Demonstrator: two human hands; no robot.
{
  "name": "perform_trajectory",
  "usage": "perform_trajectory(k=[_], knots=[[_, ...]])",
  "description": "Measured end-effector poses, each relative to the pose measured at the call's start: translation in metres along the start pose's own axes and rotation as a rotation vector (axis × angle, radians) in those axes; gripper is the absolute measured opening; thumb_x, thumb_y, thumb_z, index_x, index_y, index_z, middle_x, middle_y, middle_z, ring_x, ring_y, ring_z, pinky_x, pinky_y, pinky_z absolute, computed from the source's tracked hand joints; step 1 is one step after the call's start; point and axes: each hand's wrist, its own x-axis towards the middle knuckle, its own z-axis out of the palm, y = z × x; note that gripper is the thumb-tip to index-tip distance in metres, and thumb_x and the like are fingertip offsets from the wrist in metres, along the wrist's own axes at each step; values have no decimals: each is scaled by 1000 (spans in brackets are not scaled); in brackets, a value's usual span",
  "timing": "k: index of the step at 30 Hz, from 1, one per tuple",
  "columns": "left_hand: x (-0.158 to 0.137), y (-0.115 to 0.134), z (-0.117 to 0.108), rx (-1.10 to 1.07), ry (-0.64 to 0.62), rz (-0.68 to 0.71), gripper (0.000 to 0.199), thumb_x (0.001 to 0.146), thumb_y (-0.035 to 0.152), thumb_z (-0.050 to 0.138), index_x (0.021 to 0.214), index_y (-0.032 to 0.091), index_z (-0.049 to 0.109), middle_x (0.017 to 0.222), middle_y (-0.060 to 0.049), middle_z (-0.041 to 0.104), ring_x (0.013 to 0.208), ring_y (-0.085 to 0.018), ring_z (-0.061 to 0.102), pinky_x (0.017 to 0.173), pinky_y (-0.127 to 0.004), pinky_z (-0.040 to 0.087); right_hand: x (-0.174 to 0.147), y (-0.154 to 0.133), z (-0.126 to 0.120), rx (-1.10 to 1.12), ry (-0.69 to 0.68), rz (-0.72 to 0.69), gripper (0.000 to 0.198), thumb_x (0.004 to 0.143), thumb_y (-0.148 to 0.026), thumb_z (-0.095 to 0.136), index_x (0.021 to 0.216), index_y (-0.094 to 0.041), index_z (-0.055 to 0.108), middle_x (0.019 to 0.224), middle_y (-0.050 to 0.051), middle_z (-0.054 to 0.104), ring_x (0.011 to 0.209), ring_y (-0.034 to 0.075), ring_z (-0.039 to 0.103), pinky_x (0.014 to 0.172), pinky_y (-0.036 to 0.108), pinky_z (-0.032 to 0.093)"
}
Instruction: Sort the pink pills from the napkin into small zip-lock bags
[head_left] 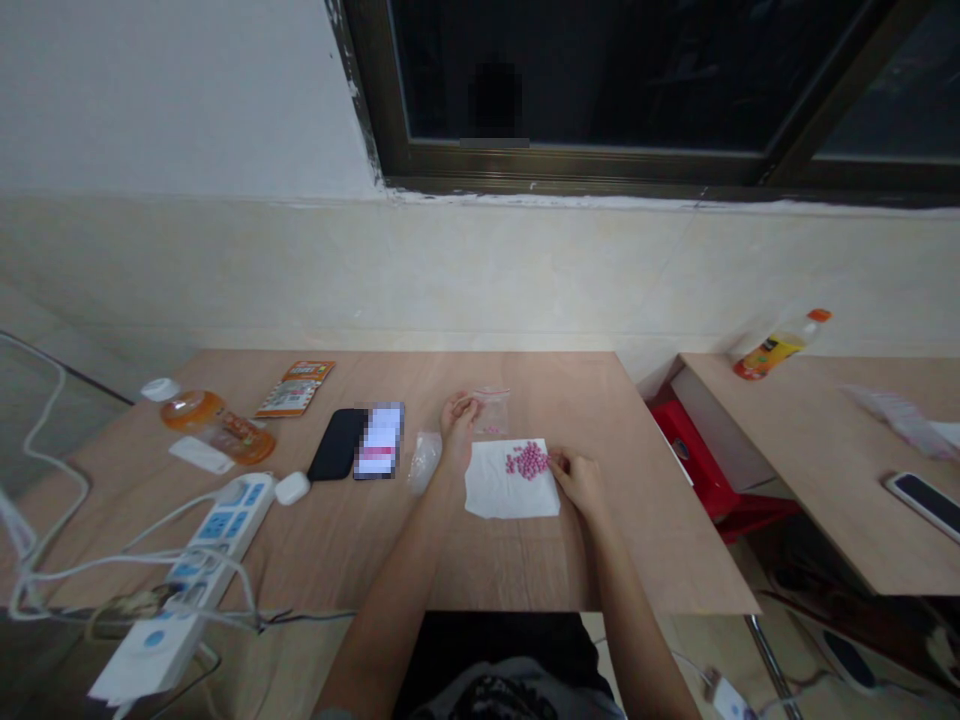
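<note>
Just below the centre of the frame, a sheet of white paper (491, 490) lies on the tabletop (517, 565) with a loose cluster of pink beads (528, 460) gathered on its upper right part. At the paper's upper edge, the left hand (459, 415) has its thumb and fingers drawn together on the left side of a small clear bag (493, 410), which shows a few pink specks near its bottom. At the paper's right edge, the right hand (579, 478) has thumb and forefinger nearly closed beside the cluster; whether a bead sits between them, I cannot tell. Left of the paper, partly behind the left forearm, lies a second clear bag (424, 458). The step in hand seems to be fine handling of single beads, with the bag steadied close by. The next move probably calls for a light fingertip pinch at the cluster's edge, without nudging the paper, since such small, round-looking pieces could easily roll away.
</note>
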Motion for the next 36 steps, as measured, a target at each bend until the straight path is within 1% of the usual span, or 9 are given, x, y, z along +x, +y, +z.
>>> perform_trajectory(k=[7, 12, 19, 24, 28, 30, 32, 34, 36], knots=[[-9, -8, -4, 7, 15, -17, 37, 62, 18, 82, 93, 20, 62, 82, 1, 71, 81, -12, 68, 87, -29, 48, 8, 8, 2, 150, -4, -12, 22, 86, -38, 56, 87, -20, 68, 68, 1, 65, 62, 17, 59, 59, 25, 37], [-16, -9, -4, -2, 27, -40, 37, 62, 17, 82, 93, 20, 62, 82, 1, 71, 79, -11, 68, 87, -29, 48, 12, 13, 4, 159, -27, -6, 19, 84, -36, 55, 81, -20, 64, 66, 1, 63, 62, 16, 57, 59, 24, 37], [-16, -8, 0, -7, 42, -50, 37, 60, 18, 83, 91, 19, 62, 81, 2, 71, 77, -11, 68, 86, -28, 49, 11, 10, 4, 101, -18, -20, 24, 89, -40, 53, 93, -21, 67, 67, 0, 64, 60, 15, 56, 57, 24, 33], [-16, -9, -1, 15, 26, -61, 38, 61, 17, 83, 92, 19, 61, 80, 2, 71, 77, -11, 68, 87, -28, 49, 7, 7, 1, 102, -13, -10, 24, 90, -38, 52, 88, -20, 68, 68, 1, 64, 60, 15, 57, 57, 24, 33], [-18, -11, -2, 22, 23, -69, 38, 61, 17, 83, 92, 19, 61, 80, 2, 71, 78, -11, 69, 88, -30, 48, 8, 4, -2, 123, -10, 5, 24, 88, -39, 53, 88, -19, 67, 67, 1, 63, 61, 16, 57, 59, 24, 35], [-19, -12, -2, 20, 24, -76, 39, 60, 17, 83, 92, 19, 60, 79, 2, 71, 78, -12, 69, 88, -31, 48, 12, -2, -5, 203, 27, -7, 26, 88, -41, 52, 88, -18, 66, 67, 1, 62, 62, 16, 55, 59, 24, 36], [-21, -13, -2, 17, 26, -83, 40, 59, 18, 84, 92, 19, 60, 80, 2, 71, 78, -12, 69, 88, -31, 48, 18, -14, -12, 331, 79, -36, 29, 88, -42, 49, 87, -17, 64, 66, 0, 60, 60, 15, 53, 58, 24, 37], [-23, -13, 0, 18, 26, -85, 41, 59, 19, 84, 92, 19, 60, 80, 2, 71, 77, -12, 69, 88, -31, 48, 28, -31, -21, 450, 102, -85, 30, 88, -42, 48, 86, -16, 62, 63, 0, 57, 58, 15, 52, 56, 24, 36], [-25, -13, 2, 22, 18, -85, 42, 58, 19, 84, 92, 19, 60, 80, 2, 71, 76, -12, 68, 87, -30, 48, 39, -51, -30, 504, 142, -137, 28, 86, -42, 52, 88, -16, 63, 59, -2, 53, 56, 15, 49, 54, 24, 35]])
